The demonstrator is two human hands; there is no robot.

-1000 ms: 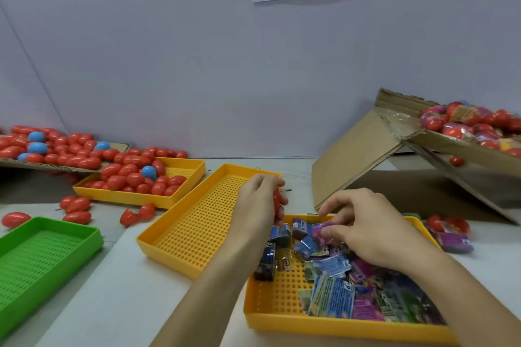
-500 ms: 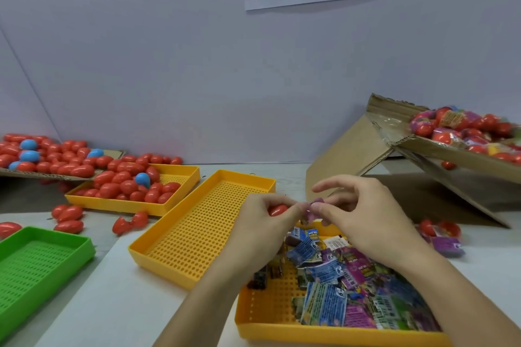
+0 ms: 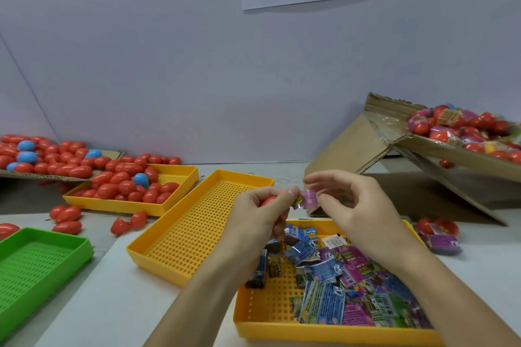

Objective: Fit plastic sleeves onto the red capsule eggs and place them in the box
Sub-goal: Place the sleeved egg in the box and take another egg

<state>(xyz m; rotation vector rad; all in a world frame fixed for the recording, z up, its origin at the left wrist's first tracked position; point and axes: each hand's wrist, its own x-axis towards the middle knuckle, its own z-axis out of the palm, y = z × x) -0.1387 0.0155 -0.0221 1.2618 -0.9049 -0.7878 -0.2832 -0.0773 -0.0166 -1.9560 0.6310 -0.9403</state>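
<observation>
Red egg [image 3: 267, 201] in left hand [image 3: 258, 213], axis unclear.

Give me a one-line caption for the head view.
Left hand holds a red egg while the right hand brings a purple sleeve to it, above a yellow tray of sleeves.

Two bare forearms come up from the bottom edge, no sleeves anywhere in shot, nothing worn at either wrist: no watch, no band, no glove. The left hand [image 3: 255, 213] is bare, no ring on any finger that shows. Same story on the right hand [image 3: 356, 208]: bare, ringless, slender fingers [image 3: 320, 179] with short, unpainted nails. One thumbnail on the left catches the light, trimmed close. Nothing above the forearms is in frame.
</observation>
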